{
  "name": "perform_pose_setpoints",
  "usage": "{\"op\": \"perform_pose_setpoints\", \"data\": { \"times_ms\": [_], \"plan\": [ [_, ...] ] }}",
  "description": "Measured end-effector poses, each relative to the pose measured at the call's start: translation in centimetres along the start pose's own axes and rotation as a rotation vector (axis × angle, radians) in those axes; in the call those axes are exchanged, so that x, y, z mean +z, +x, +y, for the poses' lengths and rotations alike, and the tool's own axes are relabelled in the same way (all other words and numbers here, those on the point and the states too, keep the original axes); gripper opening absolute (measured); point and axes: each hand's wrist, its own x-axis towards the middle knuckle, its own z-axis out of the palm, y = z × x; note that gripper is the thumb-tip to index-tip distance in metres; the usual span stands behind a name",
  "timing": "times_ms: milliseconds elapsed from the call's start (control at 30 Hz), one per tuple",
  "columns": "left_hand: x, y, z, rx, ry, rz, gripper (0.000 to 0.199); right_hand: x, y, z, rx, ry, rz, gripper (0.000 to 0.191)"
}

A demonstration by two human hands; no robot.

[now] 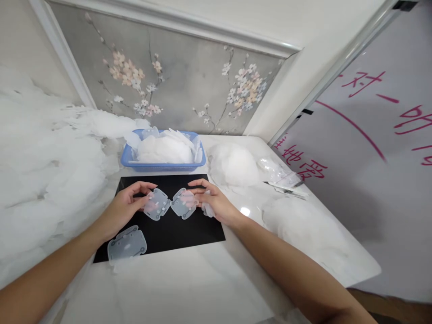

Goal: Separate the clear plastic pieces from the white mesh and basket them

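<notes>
Above a black mat (182, 229), my left hand (130, 200) pinches the left edge of a translucent plastic piece (157, 204). My right hand (214, 202) holds a second translucent piece (184, 204) by its right side, and some whitish pieces (208, 204) are tucked in its palm. The two translucent pieces meet at their corners between my hands. Both have small holes and notched edges. Another translucent piece (127, 244) lies at the mat's lower left corner, partly over its edge.
Behind the mat, a blue basket (164, 167) holds many whitish pieces. A large white heap (50, 171) fills the left side. More piles (234, 164) and a cutter-like tool (286, 191) lie on the right. A whiteboard (354, 180) stands at the right.
</notes>
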Motion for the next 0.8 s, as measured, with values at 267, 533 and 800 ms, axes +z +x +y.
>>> {"op": "perform_pose_setpoints", "data": {
  "times_ms": [267,533,800],
  "plan": [
    [0.4,0.0,0.6,-0.021,0.002,0.056,0.038,0.3,-0.2,-0.3,0.017,-0.021,0.003,0.048],
    [0.2,0.0,-0.2,-0.015,-0.062,-0.082,0.046,0.2,-0.2,0.1,-0.125,-0.195,0.023,0.03],
    [0.4,-0.4,0.1,-0.034,-0.128,-0.192,0.05,0.6,-0.7,0.0,-0.236,-0.572,0.028,0.021]
  ]
}}
